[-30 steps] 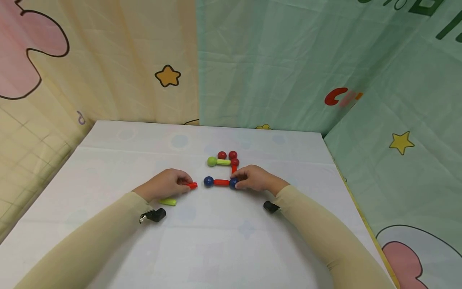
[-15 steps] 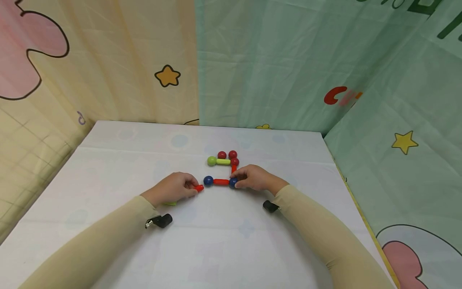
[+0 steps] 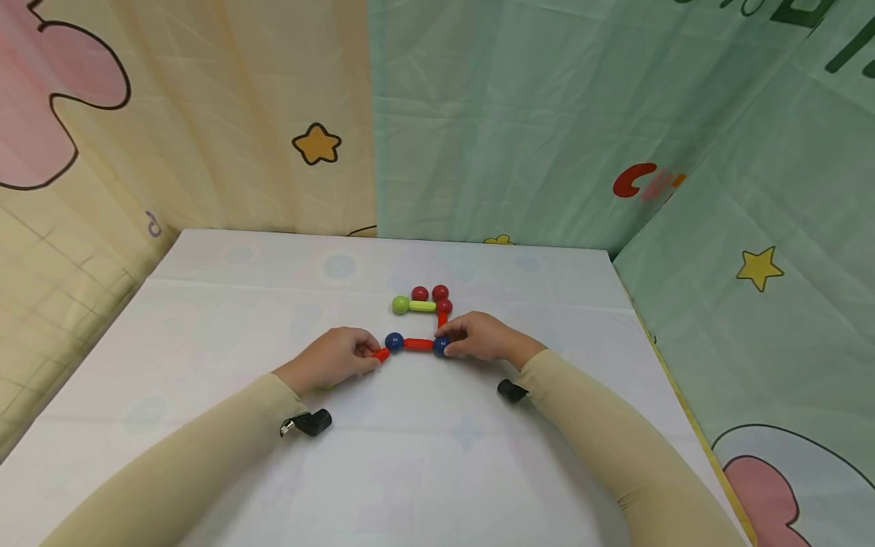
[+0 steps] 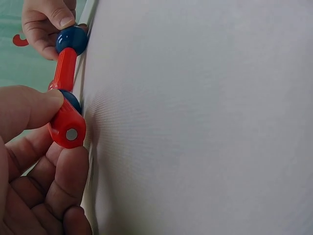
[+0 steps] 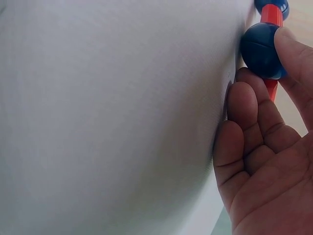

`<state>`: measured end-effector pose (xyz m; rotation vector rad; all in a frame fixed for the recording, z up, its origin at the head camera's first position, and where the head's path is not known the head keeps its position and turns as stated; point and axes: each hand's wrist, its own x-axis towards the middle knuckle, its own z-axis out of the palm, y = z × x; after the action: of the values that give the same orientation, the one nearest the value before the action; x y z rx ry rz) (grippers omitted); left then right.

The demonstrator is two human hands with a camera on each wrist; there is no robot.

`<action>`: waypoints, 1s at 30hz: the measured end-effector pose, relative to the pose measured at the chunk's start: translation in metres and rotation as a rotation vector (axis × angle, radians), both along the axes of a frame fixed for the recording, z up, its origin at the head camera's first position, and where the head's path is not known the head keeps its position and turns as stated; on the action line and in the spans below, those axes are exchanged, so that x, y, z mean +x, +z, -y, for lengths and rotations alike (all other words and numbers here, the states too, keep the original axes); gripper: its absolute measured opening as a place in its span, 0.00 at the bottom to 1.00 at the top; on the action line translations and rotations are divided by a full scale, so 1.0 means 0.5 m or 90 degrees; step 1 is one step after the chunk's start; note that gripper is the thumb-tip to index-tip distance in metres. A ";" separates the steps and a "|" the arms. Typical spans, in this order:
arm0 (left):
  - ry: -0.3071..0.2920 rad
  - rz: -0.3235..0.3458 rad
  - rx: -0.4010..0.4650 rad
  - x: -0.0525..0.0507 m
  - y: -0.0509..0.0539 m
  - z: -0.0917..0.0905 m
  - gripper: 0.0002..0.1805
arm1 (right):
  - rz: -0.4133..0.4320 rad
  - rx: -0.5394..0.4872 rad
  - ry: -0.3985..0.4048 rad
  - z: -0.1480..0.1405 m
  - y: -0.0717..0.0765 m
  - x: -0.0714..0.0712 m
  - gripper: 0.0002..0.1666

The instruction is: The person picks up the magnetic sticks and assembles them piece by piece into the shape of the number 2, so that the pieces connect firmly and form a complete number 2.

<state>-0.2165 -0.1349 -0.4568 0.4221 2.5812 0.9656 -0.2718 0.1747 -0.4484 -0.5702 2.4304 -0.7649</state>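
Note:
My left hand (image 3: 336, 355) pinches a red magnetic rod (image 4: 67, 122) between thumb and fingers; a round metal magnet shows in its near end. The rod's far end meets the left blue ball (image 3: 394, 343). A second red rod (image 3: 418, 344) joins that ball to the right blue ball (image 5: 261, 50), which my right hand (image 3: 482, 336) grips with thumb and fingers. From the right ball another red rod (image 3: 442, 320) runs back to a red ball (image 3: 444, 307). A lime-green rod (image 3: 422, 306) links this red ball to a lime-green ball (image 3: 400, 305).
Two more red balls (image 3: 420, 293) (image 3: 440, 292) sit just behind the green rod. Everything lies on a white-covered table (image 3: 410, 456). Patterned curtains (image 3: 513, 137) stand behind it and at both sides. Black wrist cameras (image 3: 316, 422) hang at the sleeves.
My left hand has moved right with the red rod, up to the left blue ball. A loose lime-green rod near the left wrist has become hidden beneath that hand. The right hand holds still.

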 end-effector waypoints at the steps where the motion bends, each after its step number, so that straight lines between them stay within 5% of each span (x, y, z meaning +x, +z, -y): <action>1: 0.002 0.001 0.003 0.000 -0.001 -0.001 0.11 | -0.001 -0.001 0.002 0.000 0.000 0.000 0.21; 30: 0.135 0.042 0.047 0.034 -0.004 -0.061 0.17 | 0.005 0.009 -0.004 0.003 0.003 0.001 0.22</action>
<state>-0.1996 -0.1042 -0.4586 0.1336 2.5735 1.1290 -0.2712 0.1733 -0.4469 -0.5532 2.4304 -0.7502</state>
